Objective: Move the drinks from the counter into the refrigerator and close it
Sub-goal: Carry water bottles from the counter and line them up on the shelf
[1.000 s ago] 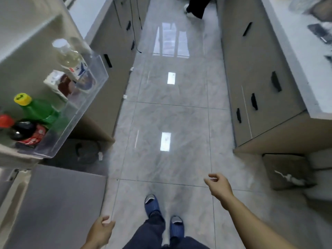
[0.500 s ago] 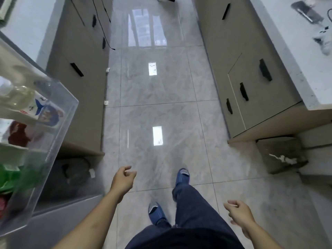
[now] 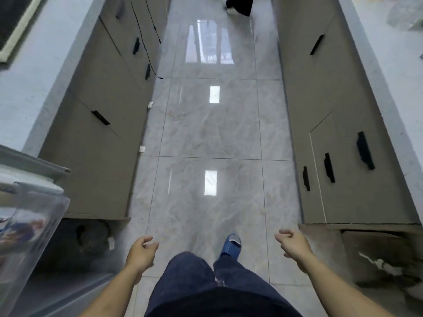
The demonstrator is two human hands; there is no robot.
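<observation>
The open refrigerator door (image 3: 34, 170) juts in at the lower left, and its clear door bin (image 3: 29, 227) shows only a blurred blue and red label of a drink inside. My left hand (image 3: 140, 253) hangs over the floor right of the bin, fingers loosely curled and holding nothing. My right hand (image 3: 295, 244) hangs over the floor near the right cabinets, also loosely curled and holding nothing. A pale counter (image 3: 398, 72) runs along the right edge; no drinks are visible on its shown part.
A glossy grey tiled aisle (image 3: 212, 133) runs ahead between grey cabinets left (image 3: 96, 133) and right (image 3: 332, 156). Another person's feet (image 3: 238, 5) stand at the far end. A black cable (image 3: 151, 42) hangs down the left cabinets. My blue slipper (image 3: 231, 245) steps forward.
The view has swung right, away from the refrigerator door, so the bottles in the bin have slid out of sight. Both hands now hang in front of me, and I have stepped forward.
</observation>
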